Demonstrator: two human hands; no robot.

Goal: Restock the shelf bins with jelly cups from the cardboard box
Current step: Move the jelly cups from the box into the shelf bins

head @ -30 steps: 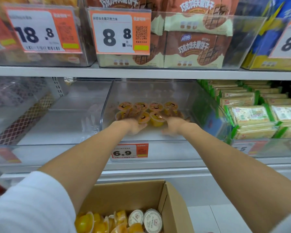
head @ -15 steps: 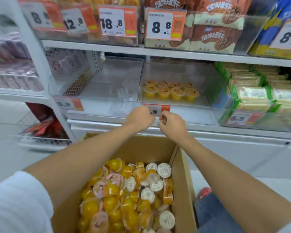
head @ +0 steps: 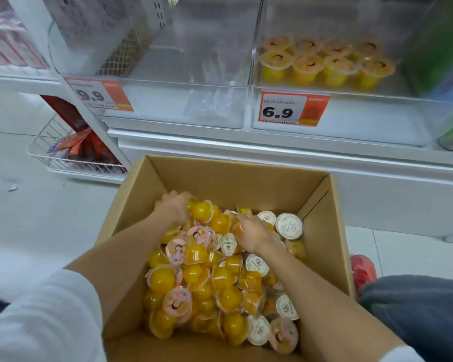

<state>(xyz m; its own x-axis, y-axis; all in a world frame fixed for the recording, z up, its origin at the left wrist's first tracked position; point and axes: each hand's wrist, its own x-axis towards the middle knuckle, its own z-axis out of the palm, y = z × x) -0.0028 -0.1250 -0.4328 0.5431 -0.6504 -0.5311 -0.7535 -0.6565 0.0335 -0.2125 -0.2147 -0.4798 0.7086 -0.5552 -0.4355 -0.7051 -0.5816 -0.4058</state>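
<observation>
- Wire basket (head: 50,150): hanging low at the left of the shelving and holding red packets.
- Price tag 9.9 (head: 97,96): sitting on the front of the left bin.
- Left bin (head: 194,82): a clear bin, sitting on the shelf just beside the right bin.
- Left hand (head: 171,209): reaching down into the far left part of the box, knuckles up, fingers bending into the pile and touching cups.
- Left grip: the fingertips are lying buried among the cups, so I cannot tell whether it is holding one.
- Cardboard box (head: 246,178): standing open on the floor below the shelf.
- Loose jelly cups (head: 202,278): the orange cups are lying heaped in the box at all angles, some showing white lids and some pink.
- Right hand (head: 254,232): pressing down on the pile right of the middle, near two white-lidded cups.
- Right grip: the fingers are sinking between cups, so I cannot tell whether it is open or closed.
- Price tag 6.9 (head: 293,108): sitting on the front of the right bin.
- Right bin (head: 364,121): a clear bin, holding the stocked cups.
- Shelved jelly cups (head: 324,61): standing upright in two rows of four toward the back of the right bin, touching one another.
- Grey trouser leg (head: 416,314): showing at the lower right, just beside the box's right wall.
</observation>
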